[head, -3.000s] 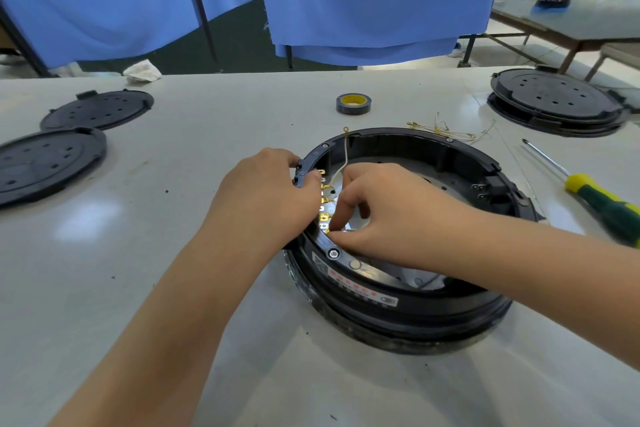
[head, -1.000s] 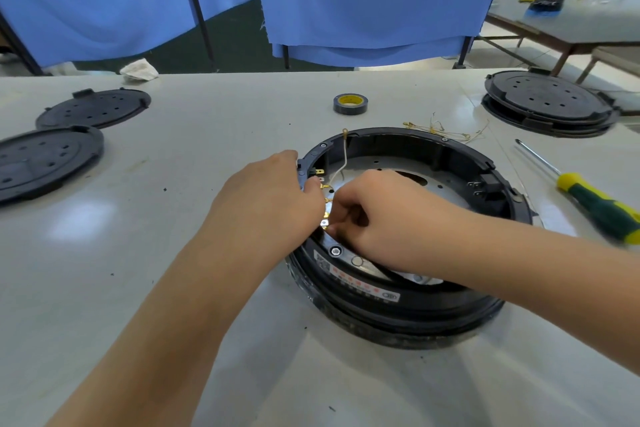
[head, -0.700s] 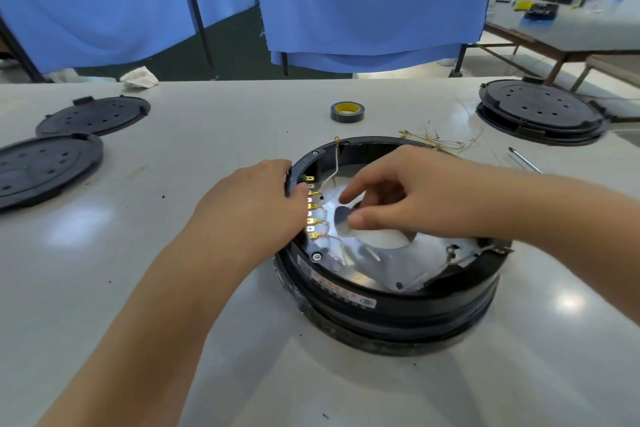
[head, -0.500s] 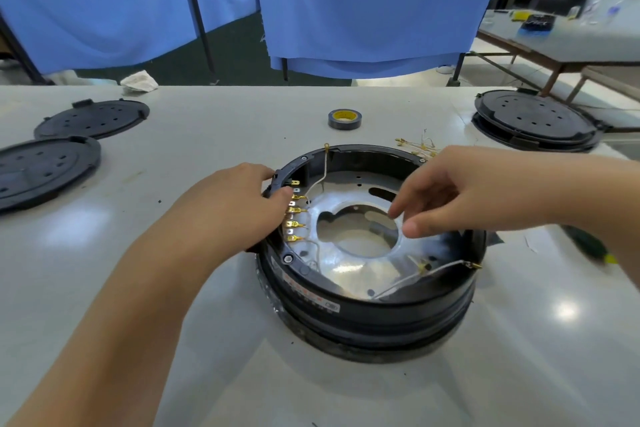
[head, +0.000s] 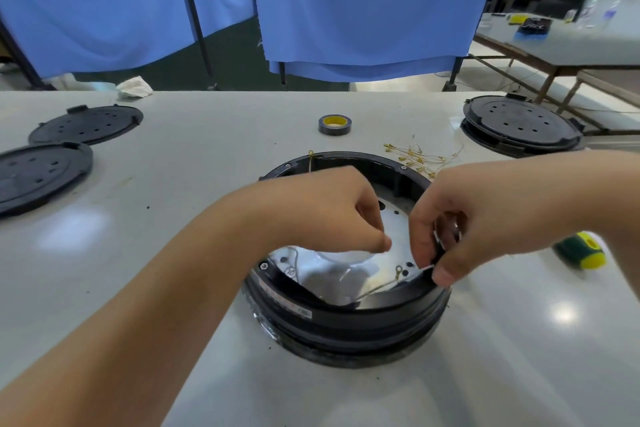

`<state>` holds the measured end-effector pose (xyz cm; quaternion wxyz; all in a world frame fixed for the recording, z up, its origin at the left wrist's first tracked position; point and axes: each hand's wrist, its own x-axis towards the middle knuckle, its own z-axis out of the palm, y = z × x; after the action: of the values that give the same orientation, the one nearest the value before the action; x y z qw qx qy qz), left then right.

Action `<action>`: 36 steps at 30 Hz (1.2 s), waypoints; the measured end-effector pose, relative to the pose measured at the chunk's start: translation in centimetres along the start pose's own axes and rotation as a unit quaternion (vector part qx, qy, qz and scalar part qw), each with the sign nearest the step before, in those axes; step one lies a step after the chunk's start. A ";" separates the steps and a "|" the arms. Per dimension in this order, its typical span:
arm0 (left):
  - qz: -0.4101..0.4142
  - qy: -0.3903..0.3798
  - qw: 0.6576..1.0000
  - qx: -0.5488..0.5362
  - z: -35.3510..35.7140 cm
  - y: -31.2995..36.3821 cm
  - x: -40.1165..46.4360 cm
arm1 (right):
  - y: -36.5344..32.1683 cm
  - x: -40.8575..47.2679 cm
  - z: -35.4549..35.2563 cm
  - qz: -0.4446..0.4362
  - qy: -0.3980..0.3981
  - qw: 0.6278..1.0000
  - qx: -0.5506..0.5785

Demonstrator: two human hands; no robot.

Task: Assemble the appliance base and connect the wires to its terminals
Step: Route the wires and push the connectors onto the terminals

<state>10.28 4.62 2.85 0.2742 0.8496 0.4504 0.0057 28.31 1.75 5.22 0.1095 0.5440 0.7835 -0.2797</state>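
Right hand (head: 485,218) pinches a wire (head: 384,286) at the base (head: 346,315) rim; left hand (head: 329,215) curled, grip unclear.

The left hand (head: 332,215) hides the appliance base's (head: 346,312) terminals; the screwdriver (head: 581,251) is blurred.

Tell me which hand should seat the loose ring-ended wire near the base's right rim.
Probably the right hand: its fingertips pinch at the base rim right beside the wire. The left hand sits curled farther over the middle.
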 end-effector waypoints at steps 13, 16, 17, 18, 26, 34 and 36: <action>0.061 -0.076 0.949 -0.301 0.2 -1.5 2.0 | 2.7 1.7 3.6 -0.178 0.346 0.868 0.307; 0.066 -0.087 0.935 -0.337 0.4 -1.8 2.3 | 3.2 2.0 4.7 -0.173 0.400 0.831 0.345; 0.066 -0.094 0.931 -0.345 0.6 -1.8 2.3 | 3.3 2.0 5.1 -0.167 0.417 0.821 0.352; 0.066 -0.102 0.928 -0.353 0.7 -1.9 2.4 | 3.4 2.1 5.4 -0.157 0.431 0.814 0.356; 0.046 -0.090 0.922 -0.373 1.1 -2.5 3.0 | 4.2 3.5 7.8 -0.074 0.545 0.741 0.386; 0.036 -0.026 0.970 -0.240 2.2 -1.6 3.1 | 4.8 4.8 9.4 -0.074 0.523 0.715 0.458; 0.040 -0.006 0.974 -0.224 2.5 -1.5 3.1 | 4.9 5.0 9.6 -0.073 0.512 0.716 0.468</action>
<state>11.67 6.53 -0.70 0.4600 0.7840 0.4014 0.1124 29.57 1.57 -6.60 -0.5979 0.5268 0.5262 -0.2967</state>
